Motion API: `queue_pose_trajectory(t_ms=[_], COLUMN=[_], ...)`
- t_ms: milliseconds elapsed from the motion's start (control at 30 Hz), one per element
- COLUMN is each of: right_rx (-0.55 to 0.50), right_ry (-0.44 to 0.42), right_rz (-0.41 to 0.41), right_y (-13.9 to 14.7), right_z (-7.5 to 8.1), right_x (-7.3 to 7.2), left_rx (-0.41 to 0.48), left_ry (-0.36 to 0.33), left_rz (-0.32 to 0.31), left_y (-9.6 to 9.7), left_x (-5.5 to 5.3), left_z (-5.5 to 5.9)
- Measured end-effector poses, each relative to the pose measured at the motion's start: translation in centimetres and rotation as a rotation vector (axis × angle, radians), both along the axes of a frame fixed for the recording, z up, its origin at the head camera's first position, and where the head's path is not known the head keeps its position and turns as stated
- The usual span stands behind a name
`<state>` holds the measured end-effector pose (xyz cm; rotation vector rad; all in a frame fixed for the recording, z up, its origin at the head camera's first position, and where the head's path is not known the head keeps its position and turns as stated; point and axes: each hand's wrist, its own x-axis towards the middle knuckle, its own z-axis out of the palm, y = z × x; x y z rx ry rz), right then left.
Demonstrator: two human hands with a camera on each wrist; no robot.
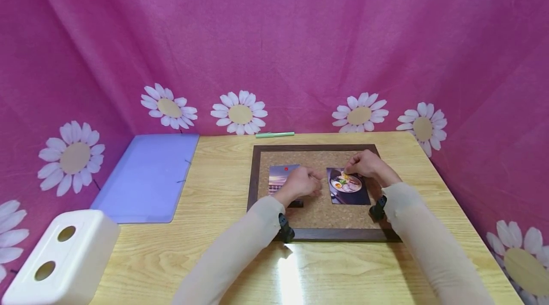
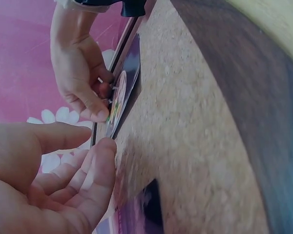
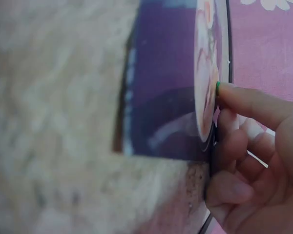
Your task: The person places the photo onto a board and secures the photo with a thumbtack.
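Observation:
A framed corkboard (image 1: pixel 334 219) lies on the table under both hands. On its right part is a photo of a ramen bowl (image 1: pixel 349 184). My right hand (image 1: pixel 364 164) is at the photo's upper edge, its thumb pressing a green thumbtack (image 3: pixel 218 88) against the print; the other fingers bend beneath. Left of it lies a sunset photo (image 1: pixel 278 175) with a red thumbtack (image 1: pixel 286 168) near its top. My left hand (image 1: pixel 302 182) hovers over that photo's right side, covering part of it. In the left wrist view, the thumb and index finger stand apart, holding nothing.
A green pen (image 1: pixel 274 135) lies behind the board. To the left are a translucent blue folder (image 1: pixel 143 176) and a white box with two round holes (image 1: pixel 81 248). Pink cloth (image 1: pixel 274 47) with daisies rises around the wooden table (image 1: pixel 206 190).

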<state>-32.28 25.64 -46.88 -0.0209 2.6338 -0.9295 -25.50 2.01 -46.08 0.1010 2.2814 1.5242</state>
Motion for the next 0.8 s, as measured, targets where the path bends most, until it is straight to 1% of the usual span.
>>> queue_pose_trajectory(t_ms=[100, 233, 267, 400, 467, 567, 667, 733, 800], right_rx=[0.012, 0.025, 0.024, 0.006, 0.012, 0.042, 0.086, 0.123, 0.158], right_ry=[0.016, 0.021, 0.021, 0.019, 0.030, 0.063, 0.107, 0.147, 0.195], right_rz=[-0.005, 0.015, 0.025, 0.061, 0.080, 0.100, 0.126, 0.140, 0.161], right_y=[0.0, 0.2, 0.2, 0.5, 0.6, 1.1, 1.7, 2.2, 2.7], right_z=[-0.2, -0.3, -0.3, 0.2, 0.7, 1.5, 2.5, 3.1, 3.7], right_x=[0.0, 0.2, 0.3, 0.6, 0.8, 1.2, 1.7, 2.0, 2.3], left_rx=[-0.044, -0.119, -0.124, -0.197, -0.244, -0.317, -0.392, -0.447, -0.504], left_ry=[0.024, 0.053, 0.047, 0.079, 0.125, 0.215, 0.278, 0.308, 0.332], left_rz=[-0.007, -0.021, -0.023, -0.055, -0.074, -0.120, -0.143, -0.139, -0.120], left_y=[-0.6, -1.6, -1.9, -3.1, -3.8, -5.1, -6.6, -7.7, -8.8], left_x=[-0.1, 0.0, 0.0, -0.1, -0.2, -0.4, -0.6, -0.7, -0.7], left_z=[0.1, 0.3, 0.4, 0.9, 1.2, 1.7, 2.3, 2.8, 3.4])
